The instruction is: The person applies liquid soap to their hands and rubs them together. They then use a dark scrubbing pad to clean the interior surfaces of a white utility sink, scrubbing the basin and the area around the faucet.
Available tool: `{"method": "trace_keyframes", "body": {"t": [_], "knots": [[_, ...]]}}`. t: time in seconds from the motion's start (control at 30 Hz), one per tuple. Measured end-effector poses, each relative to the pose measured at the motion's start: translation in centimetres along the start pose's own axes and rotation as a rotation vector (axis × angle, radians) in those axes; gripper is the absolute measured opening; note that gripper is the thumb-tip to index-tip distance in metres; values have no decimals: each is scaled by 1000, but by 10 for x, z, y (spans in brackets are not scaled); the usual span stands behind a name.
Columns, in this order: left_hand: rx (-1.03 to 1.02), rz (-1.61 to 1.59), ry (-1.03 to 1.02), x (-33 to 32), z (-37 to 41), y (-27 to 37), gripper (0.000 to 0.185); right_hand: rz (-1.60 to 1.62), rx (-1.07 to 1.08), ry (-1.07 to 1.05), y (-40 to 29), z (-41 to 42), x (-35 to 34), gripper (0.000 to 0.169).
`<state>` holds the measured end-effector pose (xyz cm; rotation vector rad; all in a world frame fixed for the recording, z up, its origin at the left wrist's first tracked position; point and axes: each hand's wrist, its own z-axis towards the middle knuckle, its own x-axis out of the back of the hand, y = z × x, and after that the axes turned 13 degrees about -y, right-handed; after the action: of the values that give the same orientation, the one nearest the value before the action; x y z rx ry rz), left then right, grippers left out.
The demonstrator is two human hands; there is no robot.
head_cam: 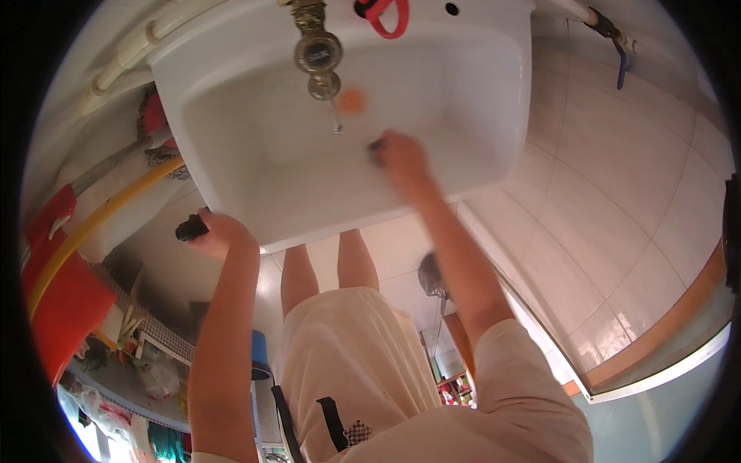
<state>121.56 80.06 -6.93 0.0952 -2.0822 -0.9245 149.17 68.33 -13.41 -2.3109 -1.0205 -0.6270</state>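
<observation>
Inside a white ceramic sink (324,191), my right hand (403,161) is closed around a small dark object (376,151), blurred and mostly covered by the fingers. My left hand (219,233) is outside the basin by its front left corner, gripping a black object (191,228) whose kind I cannot tell. A brass tap and water meter (318,53) hang over the basin's back, with what looks like a thin stream of water below. An orange round patch (352,101) shows behind it. A red looped handle or strap (396,20) sits at the back rim.
A white pipe (124,58) runs at upper left. Beside the sink are a yellow hose (98,214) and a red plastic item (69,289). A valve with a blue lever (622,69) is on the right, near the tiled wall (608,191). A blue bucket (260,348) stands behind my left arm.
</observation>
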Motion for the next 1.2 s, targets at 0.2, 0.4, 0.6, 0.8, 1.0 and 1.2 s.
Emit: {"method": "trace_keyframes", "body": {"t": [0.2, 0.4, 0.6, 0.8, 1.0, 1.2], "knots": [[47, 11, -15, 0, -8, 12, 45, 160, -447, 539, 66, 102, 20, 37], [42, 35, -11, -1, -5, 8, 44, -218, -405, 497, -76, 178, -35, 41], [18, 50, -22, 4, -5, 7, 45, -351, 111, 577, -79, 146, -41, 21], [71, 66, -13, 3, -8, 14, 42, -48, 154, 601, -6, 152, -24, 22], [43, 24, -34, -4, -8, 7, 46, 63, -75, 423, -78, 157, -30, 23], [66, -11, -61, 5, -6, 6, 49, -110, 217, -184, -46, 74, 5, 18]]}}
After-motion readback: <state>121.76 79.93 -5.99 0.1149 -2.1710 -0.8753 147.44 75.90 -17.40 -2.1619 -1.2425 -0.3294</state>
